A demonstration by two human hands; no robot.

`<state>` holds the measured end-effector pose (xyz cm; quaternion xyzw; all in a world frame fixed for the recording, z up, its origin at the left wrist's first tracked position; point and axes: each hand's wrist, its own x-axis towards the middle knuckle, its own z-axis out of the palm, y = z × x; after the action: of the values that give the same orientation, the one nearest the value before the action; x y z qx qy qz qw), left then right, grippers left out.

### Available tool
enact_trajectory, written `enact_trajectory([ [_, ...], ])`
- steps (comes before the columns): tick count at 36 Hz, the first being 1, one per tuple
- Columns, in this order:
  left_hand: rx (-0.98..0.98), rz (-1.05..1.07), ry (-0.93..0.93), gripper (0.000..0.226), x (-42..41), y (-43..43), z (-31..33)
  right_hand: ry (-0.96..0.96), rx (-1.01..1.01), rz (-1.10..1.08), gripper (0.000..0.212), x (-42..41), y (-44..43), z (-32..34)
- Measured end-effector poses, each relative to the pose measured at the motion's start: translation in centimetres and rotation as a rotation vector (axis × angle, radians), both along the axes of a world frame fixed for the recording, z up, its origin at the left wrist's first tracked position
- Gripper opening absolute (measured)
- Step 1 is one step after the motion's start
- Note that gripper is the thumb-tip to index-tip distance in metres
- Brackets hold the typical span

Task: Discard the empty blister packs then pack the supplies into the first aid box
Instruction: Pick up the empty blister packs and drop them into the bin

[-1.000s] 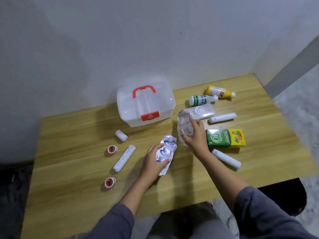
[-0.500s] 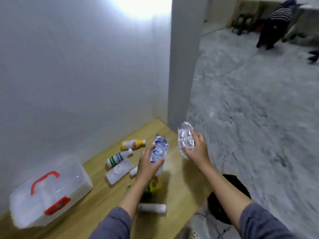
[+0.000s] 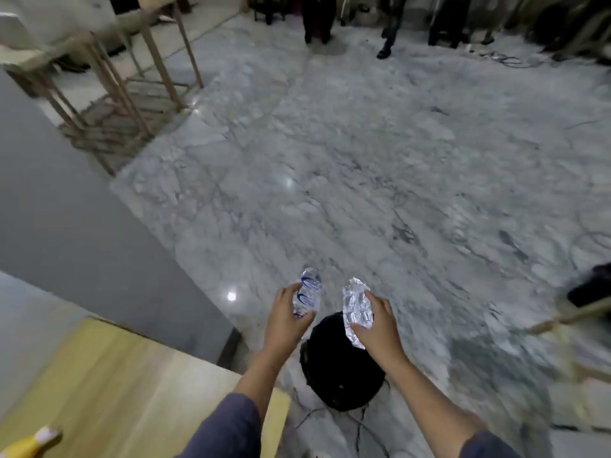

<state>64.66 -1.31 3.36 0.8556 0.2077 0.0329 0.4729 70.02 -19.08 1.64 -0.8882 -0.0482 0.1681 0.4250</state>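
Head view, lower centre: left hand pinching a blue-printed blister pack, right hand gripping a foil blister pack, both above the black bin. Best lowered over the opening, then released together. First aid box out of frame.

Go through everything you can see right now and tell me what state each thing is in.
Left hand: closed on the blue-printed pack, held above the floor.
Right hand: closed on the silver pack, over the bin.
Bin: black, on the floor below the hands; contents not visible.
Yellow bottle: lying on the table, mostly out of frame.
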Motion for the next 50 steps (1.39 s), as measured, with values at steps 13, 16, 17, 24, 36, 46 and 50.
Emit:
enact_trajectory([
  [13,-0.039,-0.167,0.390,0.057,7.8,-3.7,-14.8,0.280,-0.122,-0.117,0.068,3.3,-3.3,-13.4],
  [16,-0.034,-0.208,0.474,0.057,8.1,-4.1,-18.0,0.334,-0.142,-0.108,0.070,3.3,-3.6,-16.4],
  [17,-0.036,-0.213,0.496,0.057,8.1,-4.2,-19.0,0.353,-0.142,-0.108,0.070,3.3,-3.7,-17.3],
  [24,-0.065,-0.218,0.599,0.057,8.4,-5.1,-23.7,0.402,-0.118,-0.134,0.070,3.4,-4.2,-22.2],
  [36,0.169,-0.435,0.663,0.071,6.9,-3.5,-17.0,0.359,-0.289,0.097,0.075,2.4,-4.7,-16.4],
  [46,0.438,-0.368,0.466,0.078,2.8,0.7,-3.5,0.077,-0.398,0.309,0.069,2.9,-1.4,-2.0],
  [50,0.481,-0.261,0.405,0.078,-1.0,3.9,2.1,-0.026,-0.392,0.399,0.068,1.5,1.7,3.3],
])
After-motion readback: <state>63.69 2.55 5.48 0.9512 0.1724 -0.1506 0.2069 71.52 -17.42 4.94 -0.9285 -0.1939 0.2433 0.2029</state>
